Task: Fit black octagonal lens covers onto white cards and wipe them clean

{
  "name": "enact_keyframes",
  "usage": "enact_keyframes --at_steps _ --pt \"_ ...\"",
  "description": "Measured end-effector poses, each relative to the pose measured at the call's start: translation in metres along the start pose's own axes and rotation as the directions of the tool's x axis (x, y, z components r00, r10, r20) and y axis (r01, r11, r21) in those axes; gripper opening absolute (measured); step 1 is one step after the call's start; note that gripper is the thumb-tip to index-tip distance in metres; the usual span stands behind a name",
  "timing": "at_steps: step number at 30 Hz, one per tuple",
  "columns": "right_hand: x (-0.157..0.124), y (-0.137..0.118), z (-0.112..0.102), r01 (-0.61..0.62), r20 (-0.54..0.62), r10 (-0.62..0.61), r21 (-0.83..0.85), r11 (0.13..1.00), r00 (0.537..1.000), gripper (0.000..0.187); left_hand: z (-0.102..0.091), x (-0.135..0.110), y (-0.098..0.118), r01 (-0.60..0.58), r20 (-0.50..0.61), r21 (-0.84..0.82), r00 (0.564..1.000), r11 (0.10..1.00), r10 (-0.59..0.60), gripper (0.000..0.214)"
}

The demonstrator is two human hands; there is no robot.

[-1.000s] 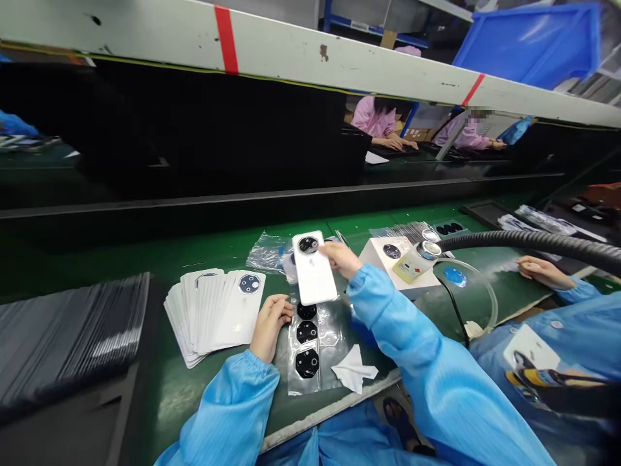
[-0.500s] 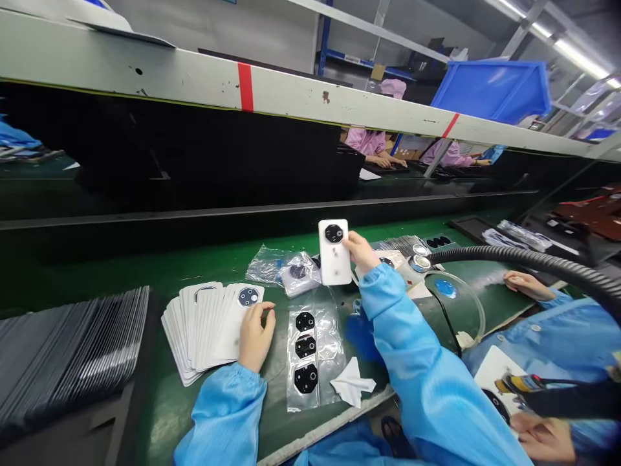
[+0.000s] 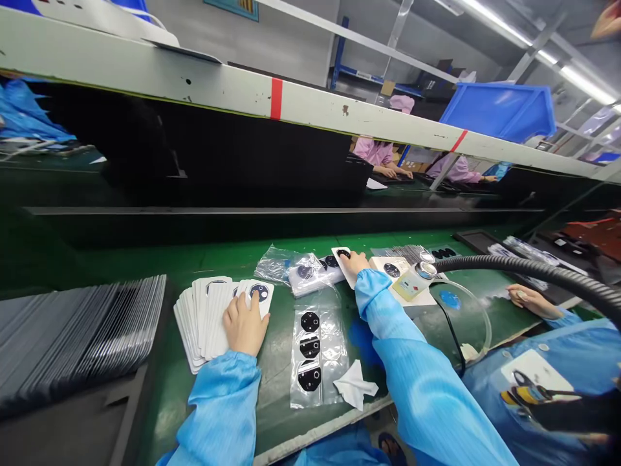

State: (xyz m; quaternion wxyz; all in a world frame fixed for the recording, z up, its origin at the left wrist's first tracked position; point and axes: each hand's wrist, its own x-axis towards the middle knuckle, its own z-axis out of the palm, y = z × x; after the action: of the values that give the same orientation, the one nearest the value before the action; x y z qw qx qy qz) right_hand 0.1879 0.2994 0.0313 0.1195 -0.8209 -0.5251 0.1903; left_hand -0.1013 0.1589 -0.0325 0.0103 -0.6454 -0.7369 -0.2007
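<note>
White panel [image 3: 342, 259] in right hand [image 3: 356, 264]; left [image 3: 245, 325] on stack [image 3: 201, 323]

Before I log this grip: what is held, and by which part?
The right hand holds a white panel by its right edge, beside its dark piece. The left hand rests on the fanned panels; whether it grips one cannot be told.

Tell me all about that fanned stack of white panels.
The fanned stack of white panels lies overlapping on the green bench. Visible corners are rounded; the panels look thin and smooth, perhaps plastic or glass. The rightmost bears a dark patch with pale circles near its far end, partly covered by the left hand resting there.
</note>
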Motion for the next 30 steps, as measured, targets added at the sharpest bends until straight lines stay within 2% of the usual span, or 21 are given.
enact_keyframes --at_steps 8,12,16,19,23,27,30 --pt "-0.011 0.006 0.004 0.165 0.068 -0.155 -0.18 0.97 0.986 0.033 -0.015 0.003 0.005 0.084 0.04 -0.078 0.996 0.993 -0.081 0.044" --pt "-0.022 0.015 0.003 0.211 0.052 -0.205 -0.236 0.949 0.977 0.033 -0.03 0.007 0.001 0.153 0.089 -0.234 0.987 0.96 -0.136 0.043" --pt "-0.034 0.021 0.009 0.212 0.019 -0.216 -0.302 0.93 0.976 0.033 -0.044 0.017 -0.011 0.226 0.112 -0.463 0.974 0.857 -0.196 0.04" --pt "-0.041 0.023 0.016 0.194 -0.021 -0.216 -0.356 0.914 0.976 0.033 -0.053 0.023 -0.013 0.282 0.143 -0.664 0.957 0.693 -0.252 0.035" --pt "-0.045 0.024 0.019 0.189 -0.111 -0.257 -0.418 0.888 0.96 0.032 -0.057 0.024 -0.004 0.366 0.293 -0.861 0.924 0.353 -0.244 0.033" --pt "-0.05 0.023 0.01 0.208 -0.21 -0.34 -0.476 0.855 0.917 0.031 -0.048 0.02 0.006 0.459 0.44 -0.886 0.878 0.068 -0.188 0.034" --pt "-0.058 0.016 0.004 0.262 -0.244 -0.431 -0.513 0.817 0.869 0.031 -0.039 0.019 0.008 0.512 0.516 -0.856 0.837 -0.072 -0.183 0.033"
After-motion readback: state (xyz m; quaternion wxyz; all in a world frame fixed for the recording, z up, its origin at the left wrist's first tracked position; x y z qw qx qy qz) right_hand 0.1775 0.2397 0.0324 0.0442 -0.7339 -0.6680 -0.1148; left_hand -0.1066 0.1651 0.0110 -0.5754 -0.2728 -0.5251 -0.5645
